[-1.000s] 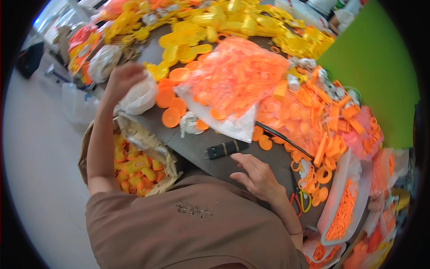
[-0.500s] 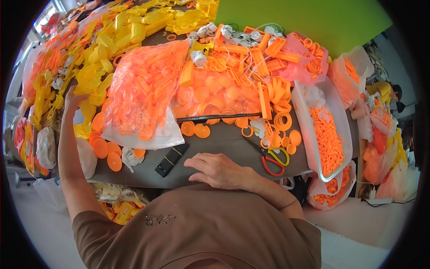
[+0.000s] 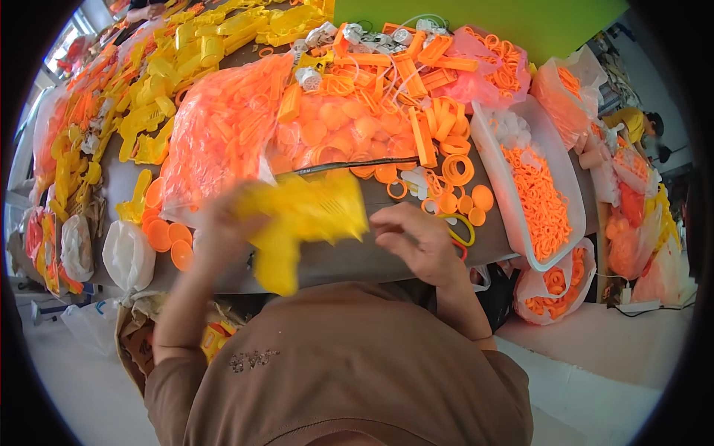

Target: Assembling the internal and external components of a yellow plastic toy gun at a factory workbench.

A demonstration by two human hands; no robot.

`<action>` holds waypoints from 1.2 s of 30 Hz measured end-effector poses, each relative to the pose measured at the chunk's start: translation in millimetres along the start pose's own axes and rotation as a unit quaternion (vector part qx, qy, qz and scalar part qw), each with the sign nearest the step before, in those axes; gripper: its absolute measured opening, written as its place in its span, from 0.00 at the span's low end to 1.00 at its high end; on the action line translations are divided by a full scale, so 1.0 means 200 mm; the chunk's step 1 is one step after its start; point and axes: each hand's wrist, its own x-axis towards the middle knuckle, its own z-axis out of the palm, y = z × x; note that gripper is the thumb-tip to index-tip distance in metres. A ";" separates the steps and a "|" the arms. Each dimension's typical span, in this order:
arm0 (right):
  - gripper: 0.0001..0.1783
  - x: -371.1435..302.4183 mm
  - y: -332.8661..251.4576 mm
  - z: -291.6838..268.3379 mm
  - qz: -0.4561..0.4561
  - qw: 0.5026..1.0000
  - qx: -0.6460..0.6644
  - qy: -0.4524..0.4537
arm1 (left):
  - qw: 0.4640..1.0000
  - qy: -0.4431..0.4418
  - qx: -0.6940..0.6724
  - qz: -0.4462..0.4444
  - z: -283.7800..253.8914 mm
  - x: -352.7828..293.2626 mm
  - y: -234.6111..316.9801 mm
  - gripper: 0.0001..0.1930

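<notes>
My left hand (image 3: 227,223), blurred by motion, is closed on the left end of a yellow pistol-shaped plastic shell (image 3: 316,212). The shell is raised over the front of the dark table, its grip part hanging toward me. My right hand (image 3: 420,241) is just beyond the shell's other end, fingers loosely bent and apart, with nothing visible in them. Behind the right hand, red-and-yellow-handled scissors (image 3: 467,232) are partly hidden. Orange discs (image 3: 158,236) lie left of my left hand.
Yellow shells (image 3: 160,85) are heaped at the far left. Clear bags of orange parts (image 3: 219,130) fill the middle. On the right stands a white tub (image 3: 576,232) of small orange pieces. A green panel (image 3: 476,26) rises behind. Another person (image 3: 639,126) is at the far right.
My left hand has brought a yellow shell from the left heap to in front of me. My right hand has lifted and shifted right. The shell and left hand now cover the black object's spot.
</notes>
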 end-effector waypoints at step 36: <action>0.22 1.66 0.87 -0.36 0.008 0.818 -0.567 0.097 | 0.878 0.040 0.240 0.413 0.42 0.10 -0.30 0.12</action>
